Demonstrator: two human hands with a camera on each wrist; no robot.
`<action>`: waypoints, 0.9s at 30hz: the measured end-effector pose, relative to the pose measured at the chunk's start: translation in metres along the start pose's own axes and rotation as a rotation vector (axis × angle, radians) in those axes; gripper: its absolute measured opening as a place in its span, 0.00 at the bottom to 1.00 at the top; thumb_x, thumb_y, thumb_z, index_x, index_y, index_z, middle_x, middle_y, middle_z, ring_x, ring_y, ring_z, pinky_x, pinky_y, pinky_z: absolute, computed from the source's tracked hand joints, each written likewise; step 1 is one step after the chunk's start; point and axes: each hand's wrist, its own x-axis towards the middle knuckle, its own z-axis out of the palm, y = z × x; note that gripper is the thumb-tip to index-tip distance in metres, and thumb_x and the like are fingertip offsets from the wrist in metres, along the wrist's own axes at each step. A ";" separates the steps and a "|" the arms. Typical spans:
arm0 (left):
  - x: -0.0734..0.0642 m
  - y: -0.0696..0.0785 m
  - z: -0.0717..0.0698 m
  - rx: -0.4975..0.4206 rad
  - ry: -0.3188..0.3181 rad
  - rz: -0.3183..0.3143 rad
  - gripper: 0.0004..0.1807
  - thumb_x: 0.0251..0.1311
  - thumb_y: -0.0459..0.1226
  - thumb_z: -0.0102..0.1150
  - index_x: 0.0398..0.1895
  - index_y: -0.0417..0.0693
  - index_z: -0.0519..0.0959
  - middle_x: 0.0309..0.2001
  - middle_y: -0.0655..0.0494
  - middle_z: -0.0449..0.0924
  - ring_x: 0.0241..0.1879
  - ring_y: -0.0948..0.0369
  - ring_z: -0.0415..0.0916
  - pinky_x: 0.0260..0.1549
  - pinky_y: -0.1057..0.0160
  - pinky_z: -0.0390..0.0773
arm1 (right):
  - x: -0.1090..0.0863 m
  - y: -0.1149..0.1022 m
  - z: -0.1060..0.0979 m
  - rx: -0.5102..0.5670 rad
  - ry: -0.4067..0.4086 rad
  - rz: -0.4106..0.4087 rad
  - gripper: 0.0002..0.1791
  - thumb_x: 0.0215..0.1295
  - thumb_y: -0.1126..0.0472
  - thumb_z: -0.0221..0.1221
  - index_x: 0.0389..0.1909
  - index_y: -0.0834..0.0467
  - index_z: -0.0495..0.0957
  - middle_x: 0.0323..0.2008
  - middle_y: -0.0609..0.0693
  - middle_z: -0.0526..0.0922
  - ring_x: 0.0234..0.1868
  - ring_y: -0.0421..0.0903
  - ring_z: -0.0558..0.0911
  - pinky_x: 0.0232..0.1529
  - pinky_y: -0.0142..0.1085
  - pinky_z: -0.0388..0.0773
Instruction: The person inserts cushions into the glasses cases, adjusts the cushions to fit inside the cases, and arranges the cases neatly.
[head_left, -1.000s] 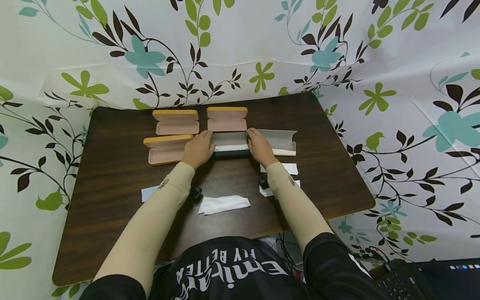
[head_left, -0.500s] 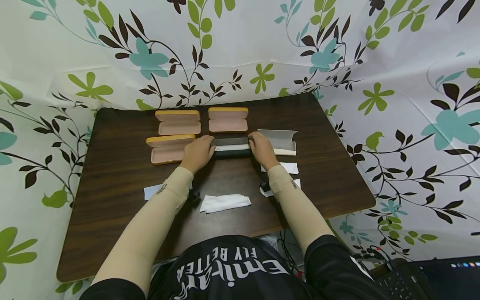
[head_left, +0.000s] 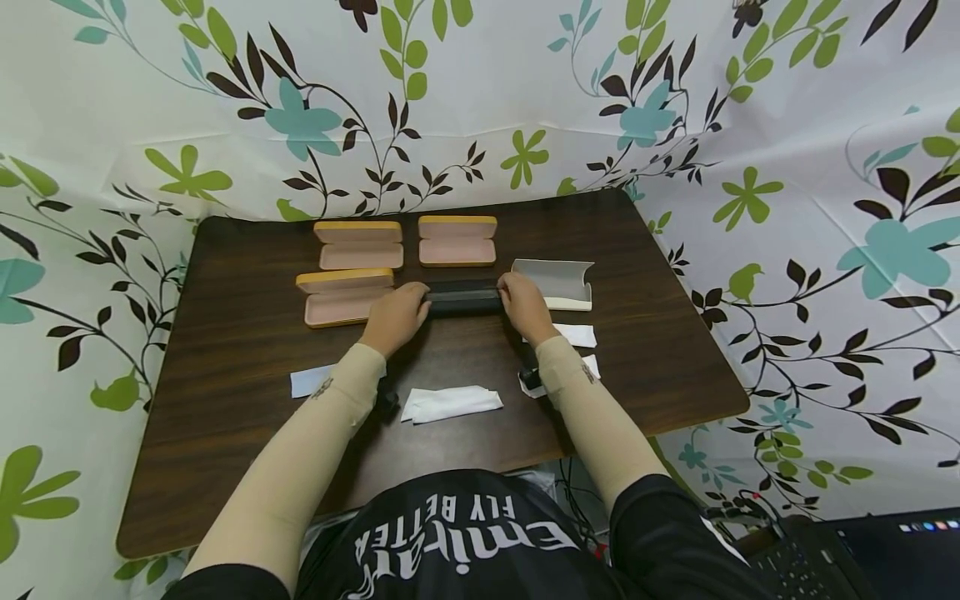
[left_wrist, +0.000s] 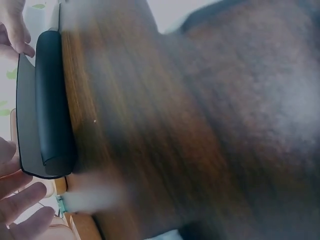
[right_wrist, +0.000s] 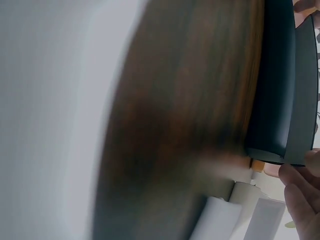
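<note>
A black glasses case (head_left: 465, 303) lies between both hands in the head view, its lid lowered over the body. Its left end is held by my left hand (head_left: 397, 317), thumb and fingers at the lid's corner. My right hand (head_left: 525, 307) pinches the lid's other end. The left wrist view shows the lid's grey inner face (left_wrist: 27, 115) standing a little apart from the rounded dark body (left_wrist: 54, 105). A gap between lid and body also shows in the right wrist view, beside the right fingers (right_wrist: 300, 200). What lies inside is hidden.
Three yellow cases with pink linings stand unfolded: back left (head_left: 360, 246), back middle (head_left: 457, 242) and left (head_left: 345, 300). A white case (head_left: 555, 283) lies right. Folded white cloth (head_left: 450, 403) is in front, a bluish cloth (head_left: 311, 381) left, white pieces (head_left: 576, 335) right.
The black case's lid has swung down toward me, covering the white content seen earlier. Both hands have come slightly lower with it. The surrounding cases and cloths stay put.
</note>
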 end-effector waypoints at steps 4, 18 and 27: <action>-0.004 0.001 -0.002 0.028 -0.011 0.014 0.19 0.70 0.38 0.61 0.59 0.36 0.80 0.60 0.43 0.81 0.52 0.47 0.83 0.47 0.49 0.83 | -0.004 -0.002 -0.001 -0.026 -0.018 -0.005 0.04 0.71 0.71 0.58 0.43 0.64 0.79 0.43 0.58 0.83 0.46 0.55 0.82 0.50 0.45 0.78; -0.018 -0.003 0.009 0.116 -0.028 0.071 0.18 0.69 0.38 0.62 0.58 0.38 0.81 0.62 0.45 0.79 0.57 0.48 0.80 0.50 0.50 0.82 | -0.011 -0.005 0.003 -0.167 -0.076 -0.100 0.03 0.69 0.73 0.58 0.39 0.65 0.79 0.44 0.57 0.80 0.45 0.53 0.82 0.44 0.42 0.81; -0.021 -0.007 0.010 0.114 -0.017 0.082 0.18 0.70 0.38 0.61 0.58 0.38 0.81 0.62 0.45 0.79 0.57 0.48 0.80 0.50 0.50 0.82 | -0.010 -0.009 0.001 -0.225 -0.082 -0.105 0.04 0.67 0.71 0.62 0.41 0.64 0.81 0.44 0.56 0.82 0.44 0.52 0.84 0.43 0.43 0.82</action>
